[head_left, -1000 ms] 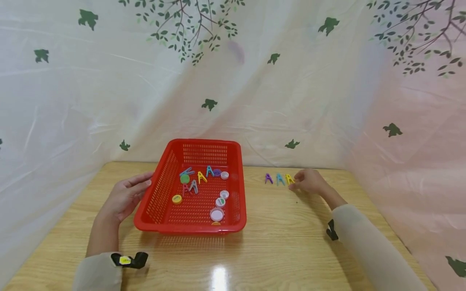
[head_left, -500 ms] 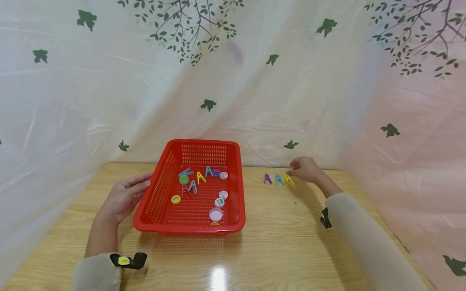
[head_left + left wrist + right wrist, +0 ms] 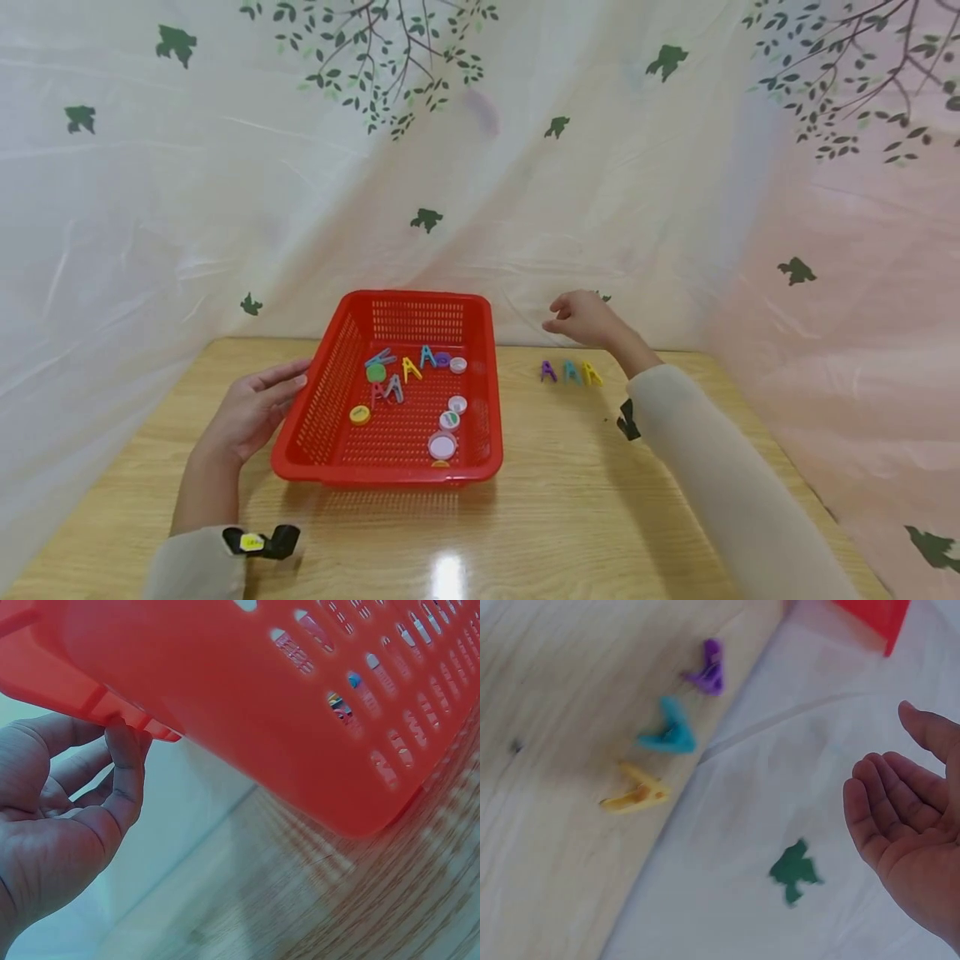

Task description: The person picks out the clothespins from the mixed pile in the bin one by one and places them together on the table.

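A red plastic basket (image 3: 390,475) stands on the table, with several clothespins and bottle caps inside. My left hand (image 3: 255,408) holds its left rim; the left wrist view shows the bent fingers (image 3: 124,769) right at the rim's edge. My right hand (image 3: 588,321) is raised above the back edge of the table, right of the basket. Its loosely bent fingers (image 3: 877,795) hold nothing. Below it lie a purple clothespin (image 3: 548,372), a blue clothespin (image 3: 572,372) and a yellow clothespin (image 3: 592,373) in a row.
Inside the basket are a yellow clothespin (image 3: 411,369), a grey clothespin (image 3: 394,388), a green cap (image 3: 376,372), a yellow cap (image 3: 360,415) and a white cap (image 3: 442,445), among others. A pale leaf-printed curtain (image 3: 300,167) hangs behind the wooden table (image 3: 555,517).
My right hand has let go of the yellow clothespin, which now lies beside the blue one, and has lifted and moved left. The left hand stays at the basket rim.
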`<state>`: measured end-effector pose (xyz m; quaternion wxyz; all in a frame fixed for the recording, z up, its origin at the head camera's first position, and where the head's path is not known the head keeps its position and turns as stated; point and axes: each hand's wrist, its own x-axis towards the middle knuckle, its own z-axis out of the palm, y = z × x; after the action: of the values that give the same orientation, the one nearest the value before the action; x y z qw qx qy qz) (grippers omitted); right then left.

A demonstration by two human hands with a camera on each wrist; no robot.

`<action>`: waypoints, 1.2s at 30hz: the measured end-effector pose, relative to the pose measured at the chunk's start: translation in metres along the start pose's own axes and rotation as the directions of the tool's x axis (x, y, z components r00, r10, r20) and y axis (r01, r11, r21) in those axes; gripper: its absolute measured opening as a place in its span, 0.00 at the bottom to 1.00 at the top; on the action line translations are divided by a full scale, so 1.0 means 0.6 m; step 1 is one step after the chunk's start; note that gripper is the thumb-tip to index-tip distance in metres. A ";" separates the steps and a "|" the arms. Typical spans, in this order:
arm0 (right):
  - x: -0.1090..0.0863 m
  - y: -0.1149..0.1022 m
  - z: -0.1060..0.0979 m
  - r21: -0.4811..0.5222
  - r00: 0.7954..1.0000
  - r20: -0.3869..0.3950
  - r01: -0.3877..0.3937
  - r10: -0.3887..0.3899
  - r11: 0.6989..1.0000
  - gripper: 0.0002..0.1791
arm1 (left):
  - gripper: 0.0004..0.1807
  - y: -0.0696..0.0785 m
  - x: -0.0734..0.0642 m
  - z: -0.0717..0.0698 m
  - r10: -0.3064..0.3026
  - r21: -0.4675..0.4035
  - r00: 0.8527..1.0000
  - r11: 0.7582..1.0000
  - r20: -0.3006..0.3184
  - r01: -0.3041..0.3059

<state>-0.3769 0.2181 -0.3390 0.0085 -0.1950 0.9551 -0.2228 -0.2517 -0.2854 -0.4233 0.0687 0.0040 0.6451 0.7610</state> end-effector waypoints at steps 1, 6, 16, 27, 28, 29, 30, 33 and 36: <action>0.003 -0.010 -0.001 0.006 1.000 0.000 -0.002 0.002 1.000 0.27 | 0.27 0.000 0.000 0.000 0.000 0.000 1.000 1.000 0.002 0.000; 0.021 -0.052 -0.002 -0.004 1.000 0.002 0.004 -0.004 1.000 0.26 | 0.28 0.003 -0.001 0.000 -0.008 0.004 1.000 1.000 0.003 0.008; 0.054 -0.124 0.014 -0.080 0.999 -0.012 0.029 -0.030 0.996 0.25 | 0.26 0.000 -0.003 -0.001 -0.004 -0.010 1.000 1.000 0.007 0.004; 0.075 -0.192 0.028 -0.100 0.999 0.017 0.038 -0.037 0.994 0.25 | 0.29 0.003 0.004 -0.001 -0.011 0.001 1.000 1.000 0.011 0.011; 0.077 -0.199 0.028 -0.102 0.999 0.022 0.043 -0.041 0.994 0.25 | 0.29 0.004 0.005 -0.001 -0.010 0.001 1.000 1.000 0.010 0.010; 0.080 -0.207 0.029 -0.103 0.998 0.026 0.051 -0.048 0.993 0.25 | 0.28 0.004 0.005 -0.002 -0.009 0.000 1.000 1.000 0.009 0.009; 0.083 -0.214 0.031 -0.107 0.998 0.032 0.059 -0.056 0.993 0.25 | 0.28 0.003 0.005 -0.002 -0.008 -0.003 1.000 1.000 0.008 0.008; 0.087 -0.236 0.036 -0.106 0.996 0.047 0.084 -0.080 0.991 0.25 | 0.26 0.002 0.004 -0.002 -0.004 -0.010 1.000 1.000 0.008 0.004; 0.090 -0.257 0.044 -0.094 0.994 0.051 0.102 -0.097 0.990 0.26 | 0.25 0.000 0.003 -0.002 0.001 -0.010 1.000 1.000 0.012 -0.001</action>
<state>-0.3671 0.0596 -0.2928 0.0098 -0.2476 0.9535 -0.1718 -0.2536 -0.2861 -0.4237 0.0723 0.0084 0.6407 0.7644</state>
